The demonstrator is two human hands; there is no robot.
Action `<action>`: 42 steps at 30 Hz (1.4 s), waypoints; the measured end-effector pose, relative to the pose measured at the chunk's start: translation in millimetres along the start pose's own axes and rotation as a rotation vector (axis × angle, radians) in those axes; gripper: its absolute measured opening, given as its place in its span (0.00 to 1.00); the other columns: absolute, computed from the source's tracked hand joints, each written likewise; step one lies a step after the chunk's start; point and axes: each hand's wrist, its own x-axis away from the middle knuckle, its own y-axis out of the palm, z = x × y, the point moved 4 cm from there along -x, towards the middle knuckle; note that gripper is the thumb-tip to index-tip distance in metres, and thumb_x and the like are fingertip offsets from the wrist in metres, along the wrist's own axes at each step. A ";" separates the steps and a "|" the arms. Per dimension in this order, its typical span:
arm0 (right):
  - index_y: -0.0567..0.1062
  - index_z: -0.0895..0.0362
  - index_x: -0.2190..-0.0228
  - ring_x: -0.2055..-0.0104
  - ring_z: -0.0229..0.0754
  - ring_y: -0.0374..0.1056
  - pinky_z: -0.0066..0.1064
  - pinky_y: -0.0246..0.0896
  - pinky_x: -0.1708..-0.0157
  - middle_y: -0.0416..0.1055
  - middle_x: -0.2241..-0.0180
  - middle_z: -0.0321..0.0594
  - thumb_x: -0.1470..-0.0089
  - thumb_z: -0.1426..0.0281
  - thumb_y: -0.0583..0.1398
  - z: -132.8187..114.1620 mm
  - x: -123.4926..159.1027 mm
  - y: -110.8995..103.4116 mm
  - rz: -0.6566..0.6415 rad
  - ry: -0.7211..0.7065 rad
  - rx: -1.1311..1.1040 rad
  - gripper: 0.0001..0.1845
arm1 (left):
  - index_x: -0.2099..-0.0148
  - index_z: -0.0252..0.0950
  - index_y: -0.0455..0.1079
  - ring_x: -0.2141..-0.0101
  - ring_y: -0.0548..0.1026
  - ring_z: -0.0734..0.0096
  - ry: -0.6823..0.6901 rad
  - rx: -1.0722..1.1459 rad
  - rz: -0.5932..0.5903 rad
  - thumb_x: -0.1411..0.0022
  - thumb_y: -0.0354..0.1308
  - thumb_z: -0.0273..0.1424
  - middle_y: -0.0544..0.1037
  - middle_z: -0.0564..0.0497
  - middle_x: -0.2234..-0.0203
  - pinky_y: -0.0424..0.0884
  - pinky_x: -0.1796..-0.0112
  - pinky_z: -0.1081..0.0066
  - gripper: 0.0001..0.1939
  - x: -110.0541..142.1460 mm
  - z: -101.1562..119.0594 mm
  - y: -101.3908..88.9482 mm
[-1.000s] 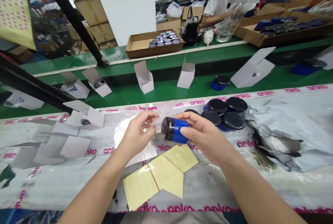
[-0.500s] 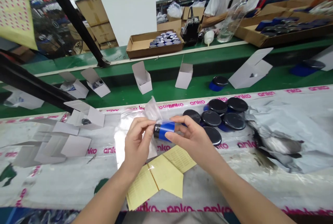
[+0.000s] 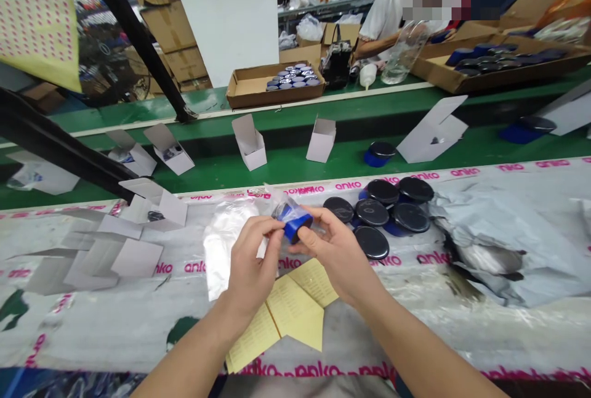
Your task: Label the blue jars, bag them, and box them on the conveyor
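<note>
Between my hands is a blue round device [image 3: 296,226] with a clear plastic bag [image 3: 287,203] over its far side. My right hand [image 3: 337,247] grips its right side, thumb on the near face. From the left, my left hand [image 3: 256,247] pinches at its edge, where the bag's film seems to be; the fingertips partly hide this. Just right of my hands stand several similar devices [image 3: 372,212] with black glossy tops and blue sides. A stack of clear bags [image 3: 226,241] lies to the left of my left hand. Yellow printed leaflets [image 3: 295,312] lie below my hands.
Open white boxes [image 3: 138,256] stand at the left. More white boxes [image 3: 250,145] sit along the green conveyor [image 3: 281,167]. A torn grey plastic bag [image 3: 517,231] lies at right. Across the belt are cardboard trays [image 3: 277,93] of devices and a person [image 3: 383,13].
The device has tilted from edge-on to showing its blue face toward me, and the bag now covers its far side. The view has shifted slightly.
</note>
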 end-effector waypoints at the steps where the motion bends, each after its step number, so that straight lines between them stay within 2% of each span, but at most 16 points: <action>1: 0.74 0.53 0.58 0.69 0.41 0.75 0.39 0.76 0.64 0.78 0.66 0.36 0.53 0.56 0.72 -0.1 -0.6 -3.6 0.004 -0.008 0.029 0.24 | 0.55 0.40 0.74 0.60 0.78 0.68 -0.056 0.038 -0.006 0.31 0.57 0.27 0.79 0.49 0.62 0.75 0.60 0.69 0.06 -2.5 -2.9 -0.8; 5: 0.72 0.54 0.71 0.80 0.40 0.69 0.36 0.69 0.75 0.73 0.80 0.33 0.52 0.55 0.71 -9.0 -5.0 -17.2 0.036 -0.090 0.198 0.19 | 0.53 0.40 0.75 0.61 0.78 0.67 -0.214 0.095 -0.137 0.31 0.57 0.27 0.79 0.48 0.60 0.75 0.60 0.68 0.07 -16.3 -21.2 -3.8; 9: 0.77 0.56 0.65 0.80 0.39 0.68 0.34 0.66 0.77 0.72 0.80 0.34 0.47 0.56 0.67 -20.4 -10.6 -20.3 0.031 -0.146 0.310 0.16 | 0.53 0.40 0.75 0.64 0.77 0.67 -0.132 -0.136 -0.316 0.36 0.52 0.20 0.79 0.48 0.60 0.72 0.65 0.69 0.15 -33.3 -32.5 -6.4; 12: 0.80 0.56 0.60 0.78 0.41 0.68 0.35 0.66 0.76 0.74 0.75 0.38 0.42 0.60 0.62 -25.4 -12.0 -20.9 0.064 -0.259 0.517 0.14 | 0.51 0.41 0.75 0.65 0.79 0.64 -0.090 -0.290 -0.426 0.41 0.51 0.17 0.81 0.49 0.63 0.72 0.65 0.67 0.21 -43.5 -32.3 -6.0; 16: 0.81 0.52 0.58 0.66 0.47 0.75 0.41 0.71 0.64 0.80 0.64 0.44 0.37 0.66 0.55 -25.4 -6.3 -17.5 -0.013 -0.399 0.855 0.15 | 0.50 0.41 0.76 0.60 0.82 0.57 -0.071 -0.405 -0.476 0.40 0.51 0.17 0.84 0.47 0.60 0.75 0.61 0.63 0.22 -51.8 -23.7 -6.0; 19: 0.78 0.50 0.49 0.58 0.51 0.77 0.44 0.73 0.58 0.80 0.57 0.46 0.35 0.62 0.55 -22.1 -2.2 -13.3 -0.062 -0.385 1.031 0.18 | 0.48 0.42 0.76 0.57 0.83 0.55 -0.016 -0.394 -0.508 0.41 0.49 0.16 0.84 0.47 0.57 0.77 0.59 0.62 0.25 -53.3 -15.1 -6.0; 21: 0.71 0.50 0.40 0.56 0.55 0.77 0.45 0.73 0.60 0.76 0.50 0.49 0.41 0.58 0.63 -16.9 -3.4 -7.5 -0.102 -0.304 1.175 0.29 | 0.49 0.43 0.76 0.56 0.82 0.56 0.013 -0.329 -0.551 0.44 0.48 0.14 0.84 0.48 0.57 0.77 0.58 0.62 0.28 -54.3 -11.3 -7.0; 23: 0.65 0.49 0.35 0.55 0.56 0.77 0.45 0.73 0.61 0.70 0.43 0.51 0.47 0.60 0.68 -10.3 -7.2 1.3 -0.203 -0.212 1.297 0.41 | 0.52 0.43 0.77 0.56 0.82 0.59 0.010 -0.205 -0.584 0.46 0.49 0.14 0.84 0.49 0.57 0.77 0.57 0.64 0.28 -59.4 -11.6 -10.2; 25: 0.64 0.51 0.36 0.53 0.56 0.76 0.45 0.72 0.58 0.67 0.41 0.52 0.45 0.66 0.66 -6.7 -12.4 10.6 -0.329 -0.159 1.363 0.37 | 0.54 0.42 0.78 0.62 0.82 0.63 -0.061 -0.035 -0.542 0.46 0.50 0.15 0.84 0.50 0.58 0.78 0.61 0.66 0.24 -72.8 -20.0 -17.0; 28: 0.68 0.55 0.41 0.55 0.52 0.76 0.41 0.68 0.56 0.69 0.46 0.51 0.44 0.73 0.61 -10.6 -21.9 19.2 -0.438 -0.137 1.410 0.29 | 0.52 0.40 0.77 0.64 0.81 0.65 -0.231 0.106 -0.206 0.42 0.54 0.21 0.82 0.47 0.57 0.78 0.63 0.66 0.19 -108.8 -53.3 -33.2; 30: 0.70 0.56 0.46 0.59 0.49 0.75 0.38 0.66 0.61 0.70 0.47 0.50 0.48 0.75 0.61 -16.3 -28.2 22.7 -0.472 -0.140 1.445 0.27 | 0.45 0.40 0.73 0.47 0.76 0.56 -0.294 0.079 0.074 0.46 0.62 0.22 0.77 0.42 0.48 0.76 0.51 0.60 0.25 -134.1 -84.1 -41.6; 32: 0.71 0.56 0.52 0.60 0.49 0.74 0.36 0.62 0.65 0.72 0.51 0.48 0.52 0.75 0.61 -22.6 -33.5 27.3 -0.544 -0.143 1.479 0.23 | 0.38 0.39 0.67 0.34 0.63 0.48 -0.369 0.105 0.182 0.58 0.72 0.21 0.67 0.38 0.37 0.65 0.38 0.54 0.43 -154.1 -118.2 -38.8; 34: 0.72 0.56 0.58 0.61 0.50 0.73 0.35 0.59 0.67 0.75 0.58 0.45 0.54 0.74 0.62 -32.3 -39.9 32.6 -0.629 -0.122 1.512 0.18 | 0.36 0.37 0.64 0.33 0.62 0.45 -0.451 0.195 0.177 0.64 0.74 0.19 0.67 0.36 0.36 0.60 0.36 0.51 0.51 -166.4 -150.4 -29.4; 38: 0.73 0.54 0.65 0.67 0.47 0.72 0.33 0.59 0.71 0.77 0.66 0.41 0.55 0.70 0.65 -74.4 -72.0 46.2 -0.622 -0.078 1.420 0.11 | 0.42 0.33 0.70 0.44 0.75 0.50 -0.470 0.301 0.109 0.57 0.70 0.19 0.78 0.38 0.47 0.67 0.41 0.51 0.37 -169.6 -187.7 -14.1; 40: 0.74 0.54 0.60 0.65 0.48 0.73 0.33 0.62 0.69 0.79 0.63 0.42 0.52 0.67 0.65 -99.7 -101.5 58.8 -0.534 -0.191 1.287 0.15 | 0.44 0.34 0.71 0.45 0.76 0.53 -0.448 0.335 0.088 0.57 0.70 0.20 0.80 0.41 0.48 0.67 0.41 0.54 0.35 -166.3 -194.0 -11.7; 42: 0.73 0.54 0.54 0.61 0.48 0.74 0.34 0.66 0.64 0.79 0.58 0.43 0.48 0.65 0.64 -117.8 -136.3 72.8 -0.384 -0.427 1.202 0.19 | 0.44 0.34 0.72 0.45 0.76 0.54 -0.431 0.359 0.068 0.57 0.70 0.21 0.81 0.42 0.49 0.68 0.41 0.56 0.34 -163.4 -195.8 -11.7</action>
